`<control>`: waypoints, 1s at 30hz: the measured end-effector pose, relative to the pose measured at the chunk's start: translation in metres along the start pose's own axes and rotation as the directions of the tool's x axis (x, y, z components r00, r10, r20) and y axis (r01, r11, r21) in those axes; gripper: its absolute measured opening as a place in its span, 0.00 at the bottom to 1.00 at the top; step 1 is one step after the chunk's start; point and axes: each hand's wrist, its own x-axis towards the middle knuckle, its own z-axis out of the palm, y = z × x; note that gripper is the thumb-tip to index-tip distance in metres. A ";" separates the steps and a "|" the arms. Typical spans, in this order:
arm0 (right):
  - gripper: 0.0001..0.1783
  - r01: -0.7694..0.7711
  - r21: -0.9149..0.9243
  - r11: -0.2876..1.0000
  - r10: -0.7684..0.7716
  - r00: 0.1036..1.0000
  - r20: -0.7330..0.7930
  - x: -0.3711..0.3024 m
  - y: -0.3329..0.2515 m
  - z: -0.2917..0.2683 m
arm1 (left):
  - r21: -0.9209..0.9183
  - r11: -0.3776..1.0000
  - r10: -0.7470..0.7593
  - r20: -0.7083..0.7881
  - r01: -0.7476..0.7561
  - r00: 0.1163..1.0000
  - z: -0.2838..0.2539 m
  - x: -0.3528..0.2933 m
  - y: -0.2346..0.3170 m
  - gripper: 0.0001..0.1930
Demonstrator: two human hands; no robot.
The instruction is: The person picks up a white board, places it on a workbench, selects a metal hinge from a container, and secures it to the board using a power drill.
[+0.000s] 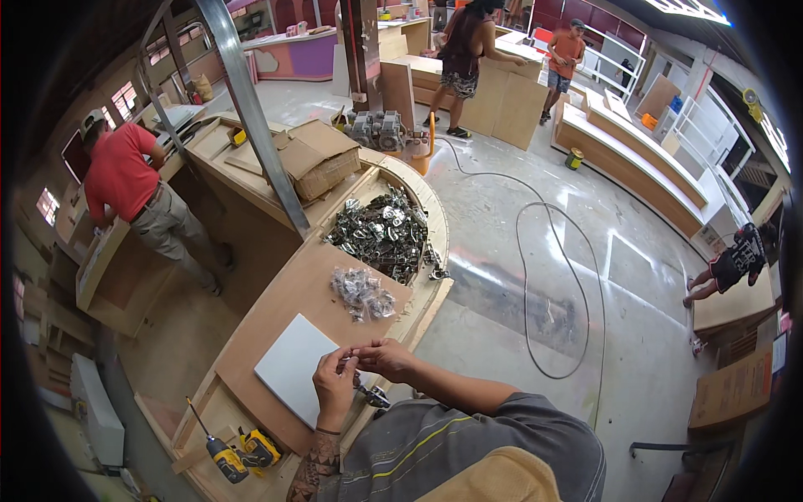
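My left hand [334,386] and my right hand [386,361] meet over a white panel [288,361], fingers pinched together. Whatever small thing is between their fingertips is too hidden to name. A shiny metal piece, apparently a cabinet hinge [375,396], shows just below the right wrist, beside the left hand; I cannot tell whether it is held. Beyond the hands, small clear bags of metal parts [361,294] lie on a brown board [288,293]. Farther off is a big heap of loose metal hinges [383,234] on the curved wooden counter [435,213].
At the lower left lies a yellow and black cordless drill [226,458] with a long bit. A cardboard box [314,155] and an upright metal post [259,125] stand beyond. A hose [523,276] loops over the floor. Several people work around, one in a red shirt [125,176].
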 end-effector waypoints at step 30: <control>0.11 -0.210 -0.369 0.905 0.304 0.927 0.218 0.027 -0.065 -0.047 | 0.130 0.970 -0.202 -0.026 0.204 0.979 0.052 0.020 0.006 0.08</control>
